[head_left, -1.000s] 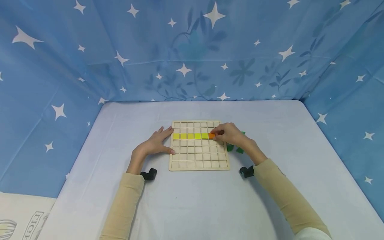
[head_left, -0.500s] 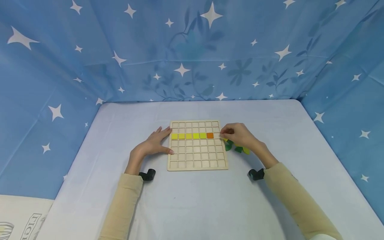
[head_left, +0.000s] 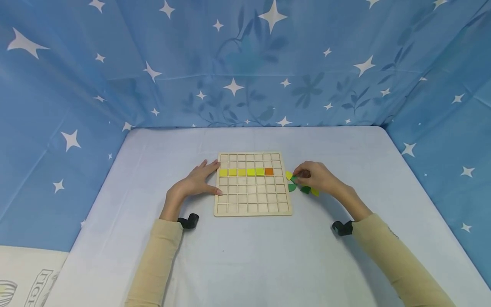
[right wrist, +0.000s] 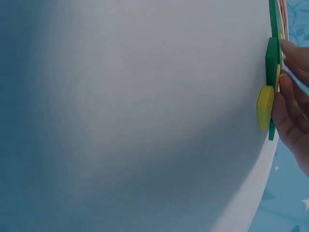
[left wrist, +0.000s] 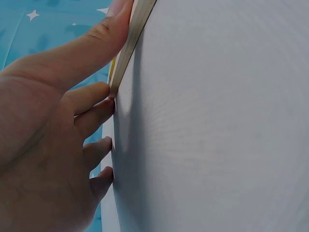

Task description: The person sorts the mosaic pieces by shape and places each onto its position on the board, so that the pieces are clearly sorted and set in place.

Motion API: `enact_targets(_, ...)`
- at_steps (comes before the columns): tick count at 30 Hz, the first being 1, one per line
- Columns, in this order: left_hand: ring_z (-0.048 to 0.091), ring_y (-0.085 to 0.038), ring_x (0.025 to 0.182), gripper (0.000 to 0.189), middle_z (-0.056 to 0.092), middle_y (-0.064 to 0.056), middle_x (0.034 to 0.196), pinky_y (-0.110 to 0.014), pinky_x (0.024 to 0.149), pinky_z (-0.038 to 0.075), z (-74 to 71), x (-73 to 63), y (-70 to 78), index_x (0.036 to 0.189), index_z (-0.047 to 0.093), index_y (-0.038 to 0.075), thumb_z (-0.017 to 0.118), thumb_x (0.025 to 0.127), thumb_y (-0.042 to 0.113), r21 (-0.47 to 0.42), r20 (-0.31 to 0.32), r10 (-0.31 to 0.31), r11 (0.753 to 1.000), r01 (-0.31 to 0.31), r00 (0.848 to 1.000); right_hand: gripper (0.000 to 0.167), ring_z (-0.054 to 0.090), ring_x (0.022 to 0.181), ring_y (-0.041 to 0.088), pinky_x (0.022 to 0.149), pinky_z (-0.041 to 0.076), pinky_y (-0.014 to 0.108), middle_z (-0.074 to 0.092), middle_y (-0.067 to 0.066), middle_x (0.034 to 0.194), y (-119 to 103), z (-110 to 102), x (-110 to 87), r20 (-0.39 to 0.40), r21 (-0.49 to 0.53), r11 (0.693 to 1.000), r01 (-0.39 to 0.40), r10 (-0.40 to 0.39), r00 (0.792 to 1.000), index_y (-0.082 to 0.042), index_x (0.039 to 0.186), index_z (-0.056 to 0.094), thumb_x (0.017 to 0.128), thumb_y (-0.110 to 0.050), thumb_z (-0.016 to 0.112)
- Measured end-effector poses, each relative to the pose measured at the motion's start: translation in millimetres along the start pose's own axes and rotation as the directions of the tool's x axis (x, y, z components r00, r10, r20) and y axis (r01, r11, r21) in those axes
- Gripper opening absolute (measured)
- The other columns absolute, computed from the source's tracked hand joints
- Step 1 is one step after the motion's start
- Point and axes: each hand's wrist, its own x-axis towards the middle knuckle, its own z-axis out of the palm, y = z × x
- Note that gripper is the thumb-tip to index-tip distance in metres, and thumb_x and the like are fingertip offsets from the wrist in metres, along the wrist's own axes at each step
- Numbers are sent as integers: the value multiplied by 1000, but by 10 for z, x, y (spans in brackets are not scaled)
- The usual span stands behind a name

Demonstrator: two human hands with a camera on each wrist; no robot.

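Note:
A square wooden grid board [head_left: 247, 199] lies on the table in the head view. One of its rows holds several yellow tiles [head_left: 241, 172] and, right of them, one orange tile [head_left: 269, 171]. My left hand [head_left: 195, 181] rests at the board's left edge, thumb and fingertips touching the rim; the left wrist view shows the thumb on the board's side [left wrist: 137, 29]. Right of the board, my right hand [head_left: 318, 177] is over loose green pieces [head_left: 293, 187] and yellow pieces [head_left: 289, 175]. Its thumb and fingers are bent and apart, close to the pieces, some of which it hides.
A white cloth [head_left: 245, 260] covers the table. Blue star-patterned curtains [head_left: 192, 64] stand behind it and at both sides. A black wrist camera mount [head_left: 342, 228] juts inward from the right wrist, another black mount [head_left: 189, 221] from the left.
My right hand has let go of the orange tile in the board's row and moved right, off the board, to the loose pieces. The left hand stays at the board's edge.

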Motion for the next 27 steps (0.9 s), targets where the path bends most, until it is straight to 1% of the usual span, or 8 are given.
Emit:
enact_targets(3, -5, -33, 161, 111, 12, -3, 174, -60, 128, 2, 3, 5, -6, 165, 23, 14, 87, 80, 44, 5, 3, 1, 1000, -1, 1000, 24, 58, 87, 21, 79, 52, 37, 70, 10, 108, 19, -5, -14, 13, -10, 1000, 13, -13, 1000, -3, 115, 75, 92, -9, 76)
enact_targets(8, -5, -33, 161, 111, 12, -4, 174, -58, 129, 1, 2, -1, -2, 165, 23, 14, 87, 80, 43, 6, 1, 8, 1000, -8, 1000, 23, 60, 88, 19, 80, 53, 35, 71, 7, 112, 35, -9, -10, 33, -19, 1000, 26, -25, 999, -9, 111, 76, 89, -10, 80)
enact_targets(13, -5, -33, 161, 110, 13, -5, 174, -58, 129, 1, -2, -5, 13, 165, 23, 13, 87, 81, 42, 3, 2, 19, 1000, -19, 1000, 22, 60, 85, 18, 77, 54, 34, 71, 6, 115, 41, -25, -8, 55, -11, 998, 69, -68, 996, -10, 111, 76, 90, -8, 79)
enact_targets(16, -5, -33, 161, 109, 12, -5, 174, -59, 129, 2, 6, 7, 10, 165, 23, 13, 87, 81, 41, 4, 3, 16, 1000, -16, 1000, 22, 60, 85, 17, 75, 54, 33, 71, 6, 114, 47, -40, -16, 68, -1, 997, 82, -82, 994, -11, 111, 77, 89, -7, 78)
enact_targets(20, -5, -34, 161, 110, 12, -6, 174, -61, 128, 2, 11, 20, 2, 166, 22, 13, 86, 81, 41, 6, -1, 13, 1000, -13, 1000, 24, 62, 86, 17, 77, 55, 33, 71, 6, 112, 49, -56, -29, 74, -2, 997, 80, -80, 994, -11, 112, 78, 88, -6, 79)
enact_targets(23, -5, -34, 161, 110, 12, -6, 174, -60, 128, 1, 8, 21, -3, 165, 22, 13, 86, 81, 42, 8, -2, 16, 1000, -16, 1000, 24, 62, 86, 17, 79, 55, 33, 70, 5, 111, 43, -63, -29, 84, -10, 998, 63, -62, 995, -12, 111, 78, 88, -6, 80)
enact_targets(27, -5, -33, 161, 110, 12, -5, 174, -58, 129, 1, 2, 14, -6, 165, 23, 13, 87, 81, 42, 13, -1, 17, 1000, -17, 1000, 24, 59, 84, 18, 76, 54, 30, 69, 5, 108, 29, -71, -28, 98, -28, 997, 66, -63, 993, -11, 110, 78, 87, -5, 80)
